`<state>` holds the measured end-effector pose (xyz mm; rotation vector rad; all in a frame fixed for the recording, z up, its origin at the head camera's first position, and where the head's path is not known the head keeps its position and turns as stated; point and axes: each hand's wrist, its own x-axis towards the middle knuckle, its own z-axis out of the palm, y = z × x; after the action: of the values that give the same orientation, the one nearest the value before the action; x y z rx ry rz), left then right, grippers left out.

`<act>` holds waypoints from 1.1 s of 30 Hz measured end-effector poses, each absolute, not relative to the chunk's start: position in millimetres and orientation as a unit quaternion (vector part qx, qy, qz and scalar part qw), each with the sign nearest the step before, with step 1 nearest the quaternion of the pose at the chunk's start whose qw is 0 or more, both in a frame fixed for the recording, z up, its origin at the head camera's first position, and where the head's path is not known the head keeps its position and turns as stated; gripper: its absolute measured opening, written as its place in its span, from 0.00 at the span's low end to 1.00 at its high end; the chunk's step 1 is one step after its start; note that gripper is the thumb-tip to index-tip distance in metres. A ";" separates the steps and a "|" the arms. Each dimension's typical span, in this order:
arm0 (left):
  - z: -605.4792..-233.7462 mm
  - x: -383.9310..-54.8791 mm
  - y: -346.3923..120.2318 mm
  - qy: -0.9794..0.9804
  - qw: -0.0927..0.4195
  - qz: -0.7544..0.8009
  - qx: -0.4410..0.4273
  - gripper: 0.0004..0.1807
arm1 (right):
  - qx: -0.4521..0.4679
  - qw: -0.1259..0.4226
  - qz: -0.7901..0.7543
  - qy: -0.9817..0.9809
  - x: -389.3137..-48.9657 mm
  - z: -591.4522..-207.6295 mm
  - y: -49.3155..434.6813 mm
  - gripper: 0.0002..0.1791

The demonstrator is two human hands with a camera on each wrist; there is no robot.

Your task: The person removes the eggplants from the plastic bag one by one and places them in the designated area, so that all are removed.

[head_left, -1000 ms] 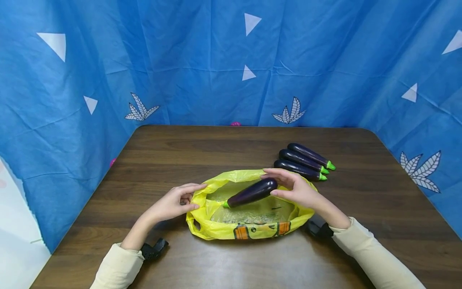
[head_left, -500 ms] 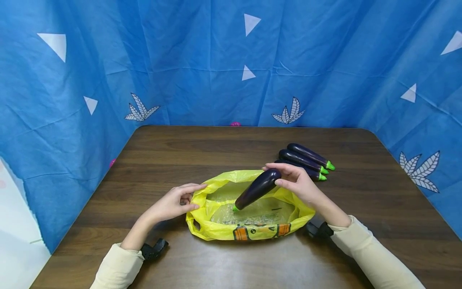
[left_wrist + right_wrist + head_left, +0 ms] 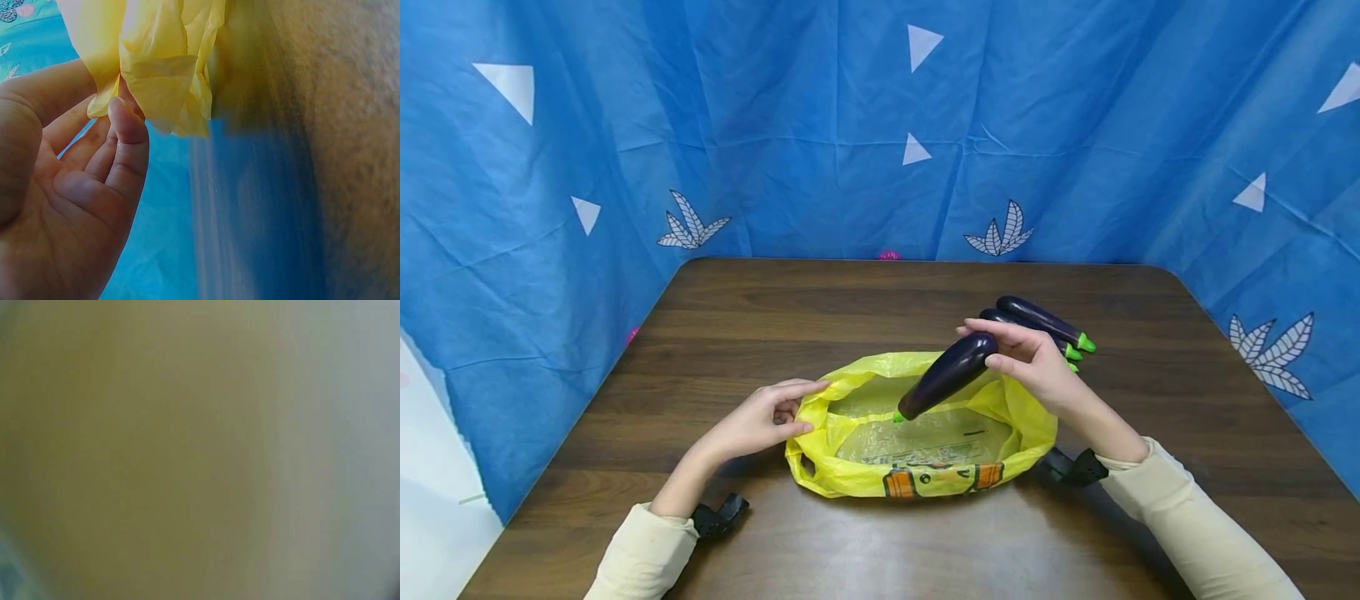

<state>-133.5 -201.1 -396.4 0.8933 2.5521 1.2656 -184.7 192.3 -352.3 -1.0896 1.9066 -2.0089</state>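
A yellow plastic bag (image 3: pixel 842 479) lies with its mouth spread wide, orange print along its near side. My left hand (image 3: pixel 767 421) pinches the bag's left rim; the left wrist view shows the thumb and fingers gripping the thin yellow plastic (image 3: pixel 159 81). Over the bag's mouth, my right hand (image 3: pixel 1033 362) holds an eggplant (image 3: pixel 947 375) by its thick rounded end. The eggplant slants down to the left, its green stem end lowest, above the bag's inside. Yellowish blur fills the right wrist view, hiding the hand there.
Beyond the bag, three more eggplants (image 3: pixel 1037 312) lie side by side on the brown wooden table (image 3: pixel 820 296), partly hidden by the right hand. A blue curtain (image 3: pixel 820 125) hangs behind the table.
My right hand has moved up and to the right, carrying the eggplant with it. The eggplant now tilts more steeply. The left hand stays on the bag's rim.
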 end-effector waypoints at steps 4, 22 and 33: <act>-396.2 -133.1 -200.8 0.851 0.075 0.424 0.301 0.32 | -0.360 0.077 -0.670 0.645 -186.8 -345.0 195.3 0.24; -394.3 -132.8 -200.8 0.853 0.081 0.422 0.297 0.31 | -0.326 0.028 -0.798 0.506 -199.0 -322.7 251.9 0.22; -395.9 -132.8 -200.6 0.854 0.078 0.421 0.296 0.32 | -0.237 -0.040 -0.854 0.462 -214.8 -333.1 306.8 0.24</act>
<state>-132.8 -200.6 -395.9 0.8870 2.5573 1.2609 -214.8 306.8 -333.1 -0.7633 1.4890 -2.7524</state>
